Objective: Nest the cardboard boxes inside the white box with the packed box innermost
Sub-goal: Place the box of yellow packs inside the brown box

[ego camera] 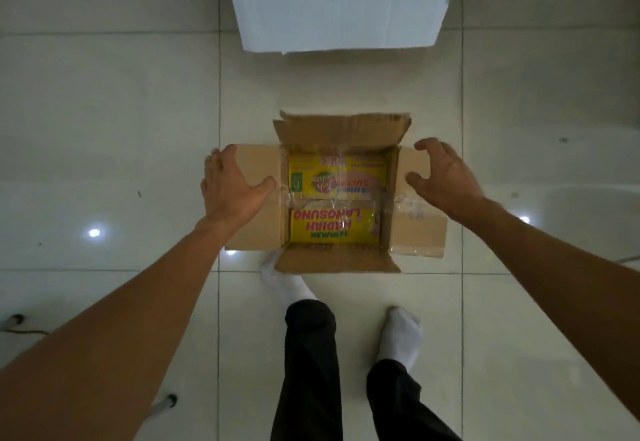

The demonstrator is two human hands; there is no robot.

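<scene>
While the person stands over it, the brown cardboard box (337, 194) sits open on the tiled floor (104, 128) squarely between the two hands, its four flaps splayed outward and yellow printed packets (334, 229) showing inside. The left hand (230, 187) lies flat on the left flap, fingers spread and thumb pointing inward toward the opening, gripping nothing. The right hand (441, 180) hovers over the right flap with fingers curled wide and empty; whether it touches the cardboard I cannot tell. Both hands are about equally near, one at each side wall, so the box's side-to-side span runs straight from one palm to the other. Beyond the fingertips, well apart from the brown box and directly ahead, stands the white box (341, 4), only its near wall and flaps in sight. By my reckoning the coming move is a two-handed lift by the sides and a carry forward into it
</scene>
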